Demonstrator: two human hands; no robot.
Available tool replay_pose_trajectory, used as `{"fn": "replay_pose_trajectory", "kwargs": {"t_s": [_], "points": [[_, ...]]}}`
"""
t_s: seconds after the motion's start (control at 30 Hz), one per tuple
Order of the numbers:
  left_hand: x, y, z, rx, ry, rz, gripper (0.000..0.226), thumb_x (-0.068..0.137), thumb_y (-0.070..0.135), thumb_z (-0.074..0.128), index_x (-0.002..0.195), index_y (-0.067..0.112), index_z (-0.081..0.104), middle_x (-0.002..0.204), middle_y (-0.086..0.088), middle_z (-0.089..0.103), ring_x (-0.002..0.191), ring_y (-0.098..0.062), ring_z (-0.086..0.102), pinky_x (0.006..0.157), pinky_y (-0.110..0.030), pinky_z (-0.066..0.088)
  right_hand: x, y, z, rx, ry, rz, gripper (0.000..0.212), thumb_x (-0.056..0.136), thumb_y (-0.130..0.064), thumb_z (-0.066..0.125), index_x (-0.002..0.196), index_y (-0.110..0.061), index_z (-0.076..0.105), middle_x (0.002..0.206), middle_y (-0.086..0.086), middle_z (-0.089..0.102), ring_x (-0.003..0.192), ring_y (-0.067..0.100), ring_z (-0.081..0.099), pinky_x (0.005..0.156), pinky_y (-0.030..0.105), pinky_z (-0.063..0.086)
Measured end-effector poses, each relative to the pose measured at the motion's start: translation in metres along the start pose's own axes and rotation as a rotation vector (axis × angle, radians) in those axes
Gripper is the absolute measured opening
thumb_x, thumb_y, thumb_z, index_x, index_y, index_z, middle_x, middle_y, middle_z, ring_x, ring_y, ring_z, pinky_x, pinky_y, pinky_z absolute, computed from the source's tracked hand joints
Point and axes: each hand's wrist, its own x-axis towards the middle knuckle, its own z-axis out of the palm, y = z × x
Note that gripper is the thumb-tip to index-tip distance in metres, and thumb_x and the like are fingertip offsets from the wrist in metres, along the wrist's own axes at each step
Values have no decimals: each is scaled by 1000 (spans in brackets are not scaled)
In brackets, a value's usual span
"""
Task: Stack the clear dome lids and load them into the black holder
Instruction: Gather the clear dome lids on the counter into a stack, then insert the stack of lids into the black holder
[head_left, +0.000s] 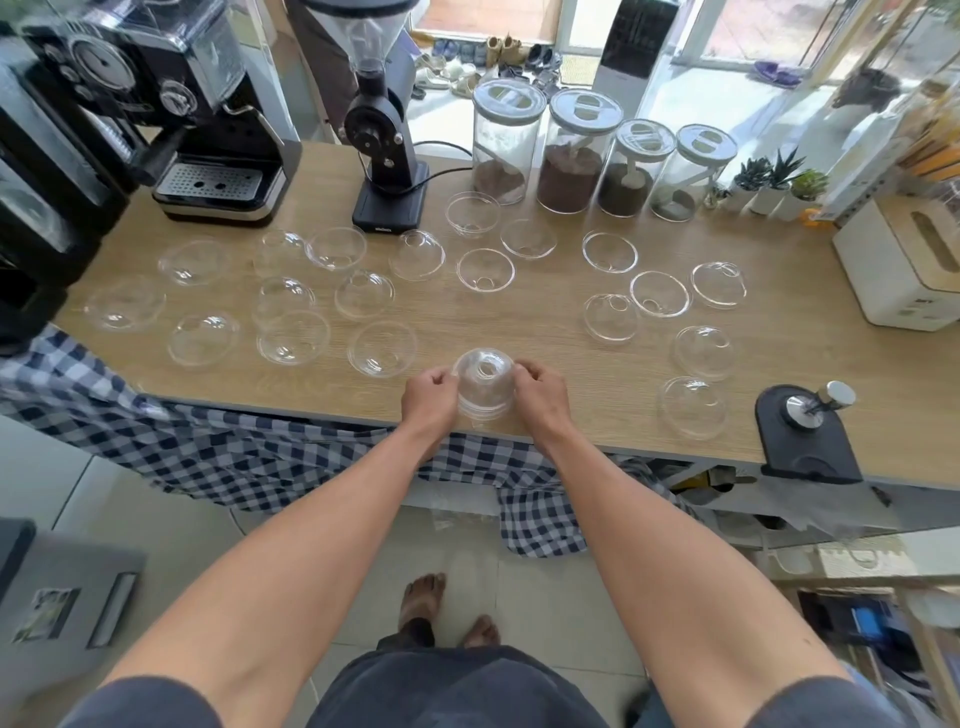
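Both hands, left hand (430, 391) and right hand (537, 391), are pinching the small nested stack of dome lids (484, 387) at the wooden counter's (545, 332) near edge, so I'd keep rims squared up before grabbing the next loose lid (382, 348).

A single wide-angle view from the person's head looks forward and steeply down. The worktop (519, 332) spans the middle of the frame, its near edge close below the camera, its far edge by the windows. The floor (545, 597) and both forearms fill the near part.
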Motion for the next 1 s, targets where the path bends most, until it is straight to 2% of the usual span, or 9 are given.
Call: {"fn": "replay_pose_trajectory", "kwargs": {"t_s": [0.07,0.2,0.37,0.43,0.57,0.67,0.77,0.87,1.0], "points": [[-1,4,3,-101,13,-58,19,102,14,58,103,25,73,108,-11,78,87,-18,61,88,-41,59,2,0,0,33,6,18,30,106,-17,53,132,-11,66,122,1,68,118,19,63,102,33,52],[1,7,8,-271,62,-116,19,98,1,64,107,14,75,105,-10,78,74,-15,64,67,-25,54,3,1,-1,105,23,42,34,104,-11,55,137,-5,64,129,8,69,119,20,64,102,31,55],[7,26,10,-300,127,-63,25,98,2,65,90,24,73,103,-2,77,96,-21,72,96,-37,59,5,-17,-3,176,77,-26,28,105,-8,56,128,-5,70,115,2,72,111,17,65,90,25,55],[10,41,7,-306,137,-27,25,97,4,65,90,27,74,104,-1,78,105,-24,73,97,-44,61,7,-34,-3,211,77,-66,26,105,-6,57,126,-6,71,106,-4,71,105,15,67,83,20,54],[16,78,-14,-301,181,67,23,99,6,61,101,22,77,106,1,77,108,-24,72,97,-43,61,7,-78,5,247,42,-190,24,102,-4,60,110,-20,76,104,-6,74,108,19,71,99,39,59],[20,105,-46,-295,239,142,22,99,9,60,102,22,78,103,1,78,104,-24,73,95,-40,61,1,-113,23,231,8,-295,39,102,-5,59,85,-36,75,93,-13,76,99,15,71,100,45,60],[23,121,-93,-295,285,198,22,100,9,60,95,23,76,89,1,75,83,-19,67,82,-35,61,-6,-145,56,239,-55,-367,31,103,-9,60,102,-32,80,95,-22,75,103,11,70,103,44,58],[26,123,-151,-301,367,224,20,99,12,61,99,20,79,94,-4,79,87,-23,72,86,-39,63,-15,-172,102,195,-107,-411,28,104,-18,61,129,-16,74,109,-14,73,114,16,68,107,44,55],[19,125,-236,-272,480,261,24,96,7,59,93,17,81,88,-6,79,82,-21,69,80,-36,62,-39,-208,174,167,-228,-491,29,104,-15,60,106,-34,82,90,-19,76,99,15,70,100,48,58]]}}
